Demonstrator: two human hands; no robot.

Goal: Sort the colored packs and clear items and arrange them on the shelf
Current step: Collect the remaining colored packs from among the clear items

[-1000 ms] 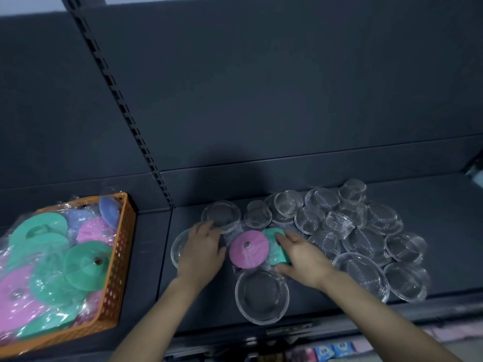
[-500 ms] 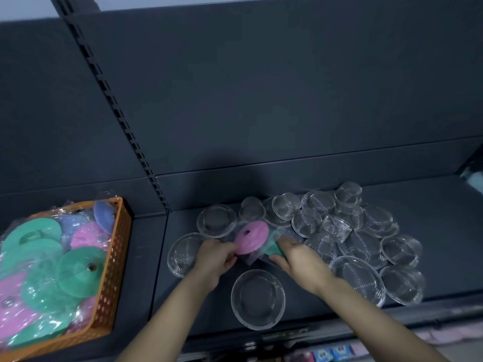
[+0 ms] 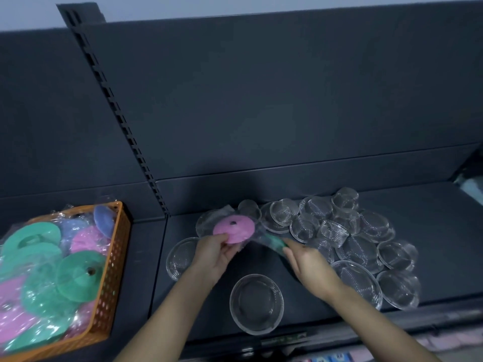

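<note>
My left hand (image 3: 213,253) pinches the near edge of a pink round pack (image 3: 235,229) in clear wrap, held just above the dark shelf (image 3: 431,231). A little to the right, my right hand (image 3: 307,265) grips a green pack (image 3: 274,241), mostly hidden by clear wrap and fingers. Several clear round dishes (image 3: 360,246) lie heaped on the shelf to the right. One large clear dish (image 3: 256,304) sits alone near the shelf's front edge, and another clear dish (image 3: 181,258) lies under my left wrist.
An orange basket (image 3: 115,262) on the left shelf section holds several green, pink and blue wrapped packs. A slotted upright post (image 3: 122,124) divides the two shelf sections. The dark back panel rises behind the shelf. Below the shelf edge are small coloured items.
Both hands have lifted the pink and green packs off the shelf. The left hand took hold of the pink pack and pulled it left, away from the green one in the right hand.
</note>
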